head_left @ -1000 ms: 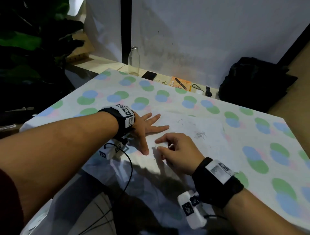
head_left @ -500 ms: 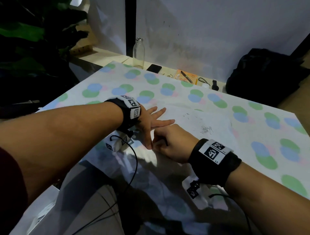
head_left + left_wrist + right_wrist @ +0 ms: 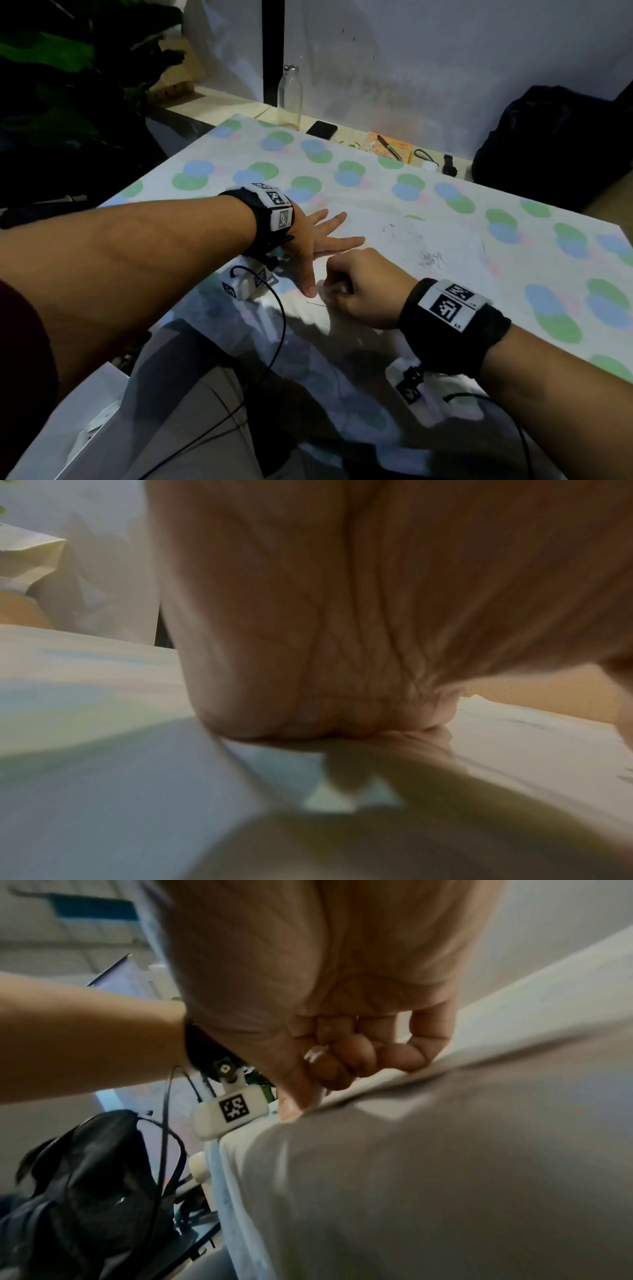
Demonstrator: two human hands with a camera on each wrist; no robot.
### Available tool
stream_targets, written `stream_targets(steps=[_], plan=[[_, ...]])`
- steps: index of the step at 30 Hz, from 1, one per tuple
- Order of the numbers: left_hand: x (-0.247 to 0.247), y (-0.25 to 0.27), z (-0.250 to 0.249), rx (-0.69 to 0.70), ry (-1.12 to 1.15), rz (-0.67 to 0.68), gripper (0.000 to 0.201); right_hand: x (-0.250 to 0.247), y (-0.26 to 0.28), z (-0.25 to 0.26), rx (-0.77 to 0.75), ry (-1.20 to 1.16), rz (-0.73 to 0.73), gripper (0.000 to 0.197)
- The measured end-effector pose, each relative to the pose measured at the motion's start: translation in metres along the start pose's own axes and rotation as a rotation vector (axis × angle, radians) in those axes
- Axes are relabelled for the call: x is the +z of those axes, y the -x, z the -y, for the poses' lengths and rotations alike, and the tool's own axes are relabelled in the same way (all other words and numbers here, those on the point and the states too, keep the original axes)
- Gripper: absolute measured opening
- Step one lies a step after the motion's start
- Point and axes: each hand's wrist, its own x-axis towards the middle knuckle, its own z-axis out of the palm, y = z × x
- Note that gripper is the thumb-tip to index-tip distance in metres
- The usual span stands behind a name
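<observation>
Right hand has closed in: a second ago it lay apart from the left thumb with its fingers loose, and now it sits curled against the thumb tip. Head view: left hand flat on the paper sheet, fingers straight and spread, pinning its left part to the bench. Sheet lies mid-bench on the patterned cover, faint smudges on it. Right fingers bunched at the sheet's near left corner, apparently pinching it. Far side: glass bottle, phone, pen; black bag far right. Left wrist view: blurred; heel of the left hand pressed on the surface, fingers out of sight here. Right wrist view: fingers curled tight against the thumb, a white sliver caught between them, likely the corner. Judgement: the step is lifting that corner to start a fold or a turn. Done well, the left palm bears down evenly so the sheet cannot slide. The pinch takes paper only, not the cover beneath. The corner rises slowly, without creasing.
</observation>
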Motion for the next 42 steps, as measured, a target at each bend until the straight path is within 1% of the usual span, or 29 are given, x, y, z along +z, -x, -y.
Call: stream_targets(steps=[1, 2, 3, 5, 6, 7, 8, 11, 13, 15, 17, 18, 20, 22, 24, 25, 27, 29, 30, 32, 33, 35, 36, 37, 38, 40, 42], plan=[[0.000, 0.000, 0.001, 0.004, -0.002, 0.002, 0.137, -0.002, 0.002, 0.000, -0.003, 0.028, 0.022, 0.031], [0.000, 0.001, 0.001, 0.002, -0.006, 0.001, 0.137, -0.004, 0.002, 0.001, -0.002, 0.039, 0.042, 0.028], [0.000, 0.002, -0.001, -0.005, -0.014, -0.001, 0.137, -0.006, 0.000, 0.001, 0.010, 0.032, 0.049, 0.023], [-0.001, 0.005, -0.007, -0.020, -0.035, -0.004, 0.131, -0.010, -0.006, 0.001, 0.073, -0.062, 0.004, 0.009], [-0.002, 0.006, -0.009, -0.025, -0.036, -0.007, 0.129, -0.009, -0.008, 0.003, 0.106, -0.115, -0.025, 0.012], [-0.002, 0.008, -0.010, -0.023, -0.028, -0.012, 0.128, -0.008, -0.010, 0.005, 0.116, -0.146, -0.036, 0.016], [-0.002, 0.008, -0.010, -0.015, -0.016, -0.019, 0.130, -0.006, -0.010, 0.008, 0.107, -0.149, -0.032, 0.016], [0.000, 0.007, -0.006, 0.001, -0.008, -0.030, 0.133, -0.006, -0.007, 0.010, 0.078, -0.090, 0.043, 0.005], [0.001, 0.004, -0.004, -0.002, -0.010, -0.025, 0.133, -0.009, -0.006, 0.009, 0.100, -0.059, 0.074, 0.005], [0.002, 0.004, -0.005, -0.016, -0.019, -0.031, 0.134, -0.006, -0.009, 0.010, 0.138, -0.091, 0.021, 0.003], [0.002, 0.004, -0.005, -0.019, -0.020, -0.033, 0.134, -0.001, -0.009, 0.013, 0.134, -0.129, -0.068, 0.023], [0.002, 0.004, -0.006, -0.015, -0.014, -0.031, 0.134, 0.001, -0.008, 0.012, 0.128, -0.149, -0.075, 0.023], [0.001, 0.004, -0.006, -0.009, -0.009, -0.024, 0.134, 0.000, -0.005, 0.012, 0.134, -0.143, -0.019, 0.006], [0.001, 0.004, -0.004, -0.012, -0.014, -0.026, 0.135, 0.001, -0.005, 0.011, 0.166, -0.123, -0.015, 0.002], [0.001, 0.003, -0.003, -0.001, -0.015, -0.033, 0.135, 0.004, -0.005, 0.014, 0.177, -0.124, -0.101, 0.017], [0.002, 0.002, -0.002, 0.004, -0.014, -0.034, 0.135, 0.006, -0.004, 0.016, 0.170, -0.140, -0.130, 0.020], [0.002, 0.003, -0.002, -0.007, -0.029, -0.032, 0.135, 0.004, -0.003, 0.015, 0.165, -0.149, -0.087, 0.007], [0.001, 0.005, -0.004, -0.021, -0.048, -0.032, 0.135, 0.001, -0.003, 0.013, 0.185, -0.128, -0.034, 0.004], [0.001, 0.005, -0.006, -0.021, -0.050, -0.033, 0.135, 0.002, -0.005, 0.013, 0.194, -0.124, -0.049, 0.009], [0.000, 0.005, -0.006, -0.011, -0.040, -0.032, 0.134, 0.005, -0.005, 0.017, 0.203, -0.125, -0.120, 0.024], [0.000, 0.005, -0.006, -0.007, -0.036, -0.029, 0.134, 0.007, -0.005, 0.018, 0.204, -0.143, -0.138, 0.026], [0.001, 0.005, -0.005, -0.013, -0.035, -0.031, 0.134, 0.007, -0.004, 0.014, 0.224, -0.174, -0.079, 0.011], [0.001, 0.005, -0.005, -0.018, -0.041, -0.032, 0.134, 0.006, -0.004, 0.012, 0.233, -0.167, -0.038, 0.008], [0.001, 0.005, -0.005, -0.022, -0.047, -0.033, 0.134, 0.006, -0.005, 0.011, 0.236, -0.147, -0.032, 0.009], [0.001, 0.005, -0.005, -0.024, -0.049, -0.032, 0.134, 0.007, -0.006, 0.011, 0.242, -0.130, -0.068, 0.009], [0.000, 0.005, -0.007, -0.026, -0.044, -0.024, 0.133, 0.009, -0.008, 0.012, 0.271, -0.113, -0.164, 0.016], [-0.001, 0.007, -0.005, -0.026, -0.034, -0.023, 0.130, 0.008, -0.010, 0.005, 0.332, -0.203, -0.239, 0.011]])
